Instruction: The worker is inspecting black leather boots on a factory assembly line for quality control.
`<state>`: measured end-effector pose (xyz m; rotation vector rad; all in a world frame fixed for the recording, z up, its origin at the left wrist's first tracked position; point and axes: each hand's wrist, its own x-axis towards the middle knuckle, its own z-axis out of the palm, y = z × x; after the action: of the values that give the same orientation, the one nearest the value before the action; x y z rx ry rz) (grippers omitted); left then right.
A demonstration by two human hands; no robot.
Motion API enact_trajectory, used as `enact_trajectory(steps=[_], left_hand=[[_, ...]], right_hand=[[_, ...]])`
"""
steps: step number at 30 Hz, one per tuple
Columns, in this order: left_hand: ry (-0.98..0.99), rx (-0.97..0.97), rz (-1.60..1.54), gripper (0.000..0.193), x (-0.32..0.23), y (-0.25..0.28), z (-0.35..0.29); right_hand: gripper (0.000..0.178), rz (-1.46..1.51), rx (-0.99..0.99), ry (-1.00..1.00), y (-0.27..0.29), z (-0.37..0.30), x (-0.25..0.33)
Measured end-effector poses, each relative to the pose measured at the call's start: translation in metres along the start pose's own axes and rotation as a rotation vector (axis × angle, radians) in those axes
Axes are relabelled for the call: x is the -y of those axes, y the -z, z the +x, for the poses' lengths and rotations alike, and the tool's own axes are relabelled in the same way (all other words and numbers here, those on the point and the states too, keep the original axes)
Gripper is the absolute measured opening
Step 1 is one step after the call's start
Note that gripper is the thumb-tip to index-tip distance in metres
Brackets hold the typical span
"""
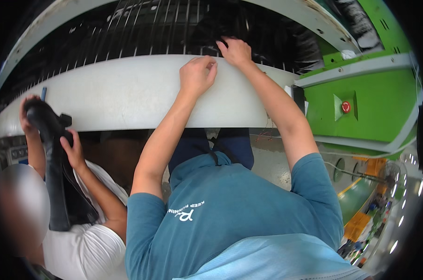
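My left hand [198, 75] rests near the far edge of a white ledge [127, 93], its fingers curled in toward the thumb. What it holds, if anything, is hidden. My right hand [235, 51] reaches past that edge, thumb and fingers apart, over dark, glossy black material [262, 35]. Its fingertips are at the material; whether they touch it I cannot tell. Thin metal rods [169, 28] run side by side over the dark space beyond the ledge.
To the left, a co-worker in a white shirt [90, 245] holds a tall black boot [55, 163] with both hands. On the right stands a green machine panel [374, 102] with a red stop button [346, 107]. A dark object [298, 98] sits at the ledge's right end. Farther right is a fan [392, 175].
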<state>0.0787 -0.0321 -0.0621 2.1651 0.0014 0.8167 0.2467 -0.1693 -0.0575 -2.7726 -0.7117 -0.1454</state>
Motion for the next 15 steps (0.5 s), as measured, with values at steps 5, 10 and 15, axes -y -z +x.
enact_trajectory(steps=[5, 10, 15], left_hand=[[0.027, 0.027, -0.01, 0.008, -0.006, -0.005, 0.003], [0.054, 0.023, 0.08, 0.04, 0.003, -0.01, 0.001], [0.191, 0.073, 0.068, 0.1, -0.006, -0.01, 0.006]], right_hand=[[0.043, 0.196, -0.145, -0.175, 0.013, -0.004, -0.01], [0.042, 0.345, -0.191, -0.051, 0.058, -0.004, 0.013], [0.035, 0.366, -0.32, 0.279, 0.097, -0.058, 0.048]])
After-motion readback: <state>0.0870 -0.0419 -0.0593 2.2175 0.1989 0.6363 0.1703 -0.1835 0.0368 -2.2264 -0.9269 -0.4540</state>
